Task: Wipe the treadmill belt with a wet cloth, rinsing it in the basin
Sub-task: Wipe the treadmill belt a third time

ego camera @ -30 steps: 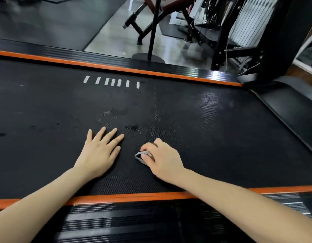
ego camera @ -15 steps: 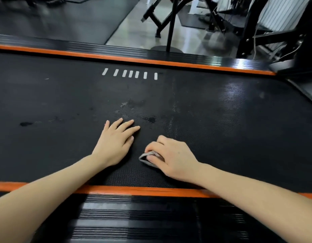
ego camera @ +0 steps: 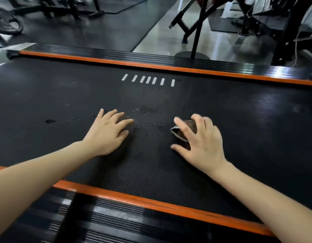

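The black treadmill belt (ego camera: 64,102) fills the middle of the head view, with damp smudges (ego camera: 144,109) near its centre. My left hand (ego camera: 108,132) lies flat on the belt, fingers straight and pointing up and right. A small dark cloth with a grey edge (ego camera: 177,133) sits bunched on the belt to the right of it. My right hand (ego camera: 200,142) presses down on the cloth with fingers spread, and covers most of it. No basin is in view.
Orange-edged side rails run along the far side (ego camera: 151,66) and the near side (ego camera: 151,204) of the belt. White dash marks (ego camera: 148,79) sit near the far rail. Beyond stand a pole on a round base (ego camera: 192,55), machine frames and a weight plate (ego camera: 6,21).
My right hand has slid to the right with the cloth, away from my left hand, and its fingers have spread out. My left hand stays flat on the belt.
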